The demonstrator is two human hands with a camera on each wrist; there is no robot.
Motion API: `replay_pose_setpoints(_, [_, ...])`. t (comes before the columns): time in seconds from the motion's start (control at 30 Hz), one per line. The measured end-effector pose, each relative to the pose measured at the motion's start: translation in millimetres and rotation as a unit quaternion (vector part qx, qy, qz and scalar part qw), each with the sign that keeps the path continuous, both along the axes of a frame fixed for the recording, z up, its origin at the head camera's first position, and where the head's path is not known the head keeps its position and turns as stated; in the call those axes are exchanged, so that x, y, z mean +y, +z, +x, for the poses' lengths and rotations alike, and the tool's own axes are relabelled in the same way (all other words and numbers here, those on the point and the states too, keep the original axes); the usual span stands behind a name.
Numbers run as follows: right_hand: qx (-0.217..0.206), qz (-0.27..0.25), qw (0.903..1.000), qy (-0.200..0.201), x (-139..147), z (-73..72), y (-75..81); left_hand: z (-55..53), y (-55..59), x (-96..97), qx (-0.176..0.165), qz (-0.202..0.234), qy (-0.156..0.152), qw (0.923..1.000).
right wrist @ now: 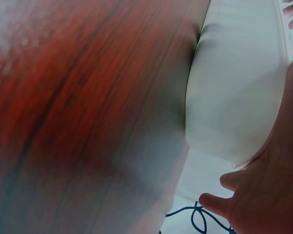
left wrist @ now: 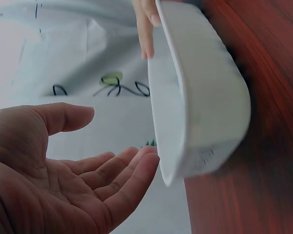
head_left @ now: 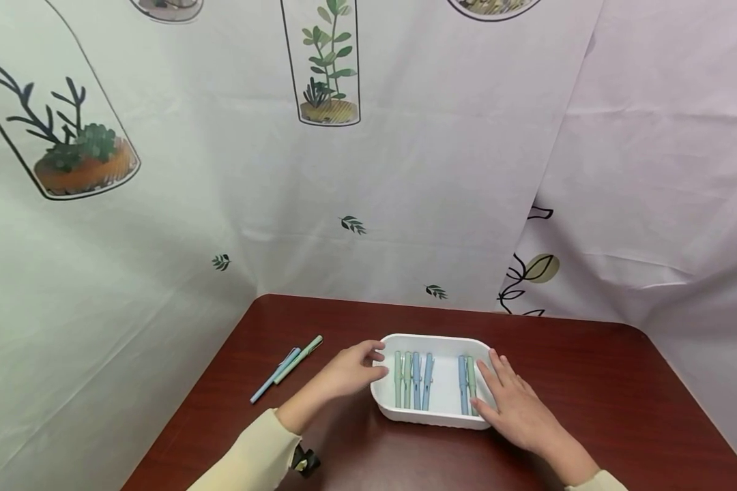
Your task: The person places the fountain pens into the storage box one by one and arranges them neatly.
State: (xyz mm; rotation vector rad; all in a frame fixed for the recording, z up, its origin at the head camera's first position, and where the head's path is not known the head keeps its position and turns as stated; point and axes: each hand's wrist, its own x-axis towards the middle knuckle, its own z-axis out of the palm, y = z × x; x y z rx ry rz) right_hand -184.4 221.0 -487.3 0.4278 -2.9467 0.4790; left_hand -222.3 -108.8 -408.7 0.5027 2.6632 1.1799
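A white tray [head_left: 442, 420] with rounded corners stands on the table between the two hands. Inside its left half, two green pens [head_left: 398, 380] lie beside two blue pens [head_left: 417, 382]; against the right end are a blue pen [head_left: 463, 385] and a green pen [head_left: 471, 382]. The left hand [head_left: 353, 368] is at the tray's left rim, thumb and fingers apart, palm bare in the left wrist view. Over the right rim lies the right hand [head_left: 518, 409], its fingers spread and fairly straight. In the right wrist view that hand borders the tray's outer wall [right wrist: 234, 92].
Left of the tray, a blue pen [head_left: 275, 375] and a green pen [head_left: 299, 359] lie slantwise on the dark red table [head_left: 565, 368]. A patterned white cloth [head_left: 405, 204] hangs behind and beside the table. Something small and black [head_left: 306, 462] shows by the left sleeve.
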Motion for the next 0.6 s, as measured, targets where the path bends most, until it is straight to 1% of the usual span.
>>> replay_pose_setpoints(0.23, [-0.002, -0.003, 1.0000, -0.001, -1, 0.4, 1.1, -2.6, -7.7, -30.9, 0.017, 0.004, 0.038, 0.9991])
replay_pose_setpoints(0.47, [0.001, 0.000, 1.0000, -0.003, 0, 0.3, -0.3, -4.0, -19.5, -50.7, 0.003, 0.013, 0.045, 0.9989])
replay_pose_setpoints(0.6, [0.003, -0.003, 1.0000, -0.002, 0, 0.6, -0.3, -5.9, -26.3, -60.8, 0.017, 0.002, 0.059, 0.9981])
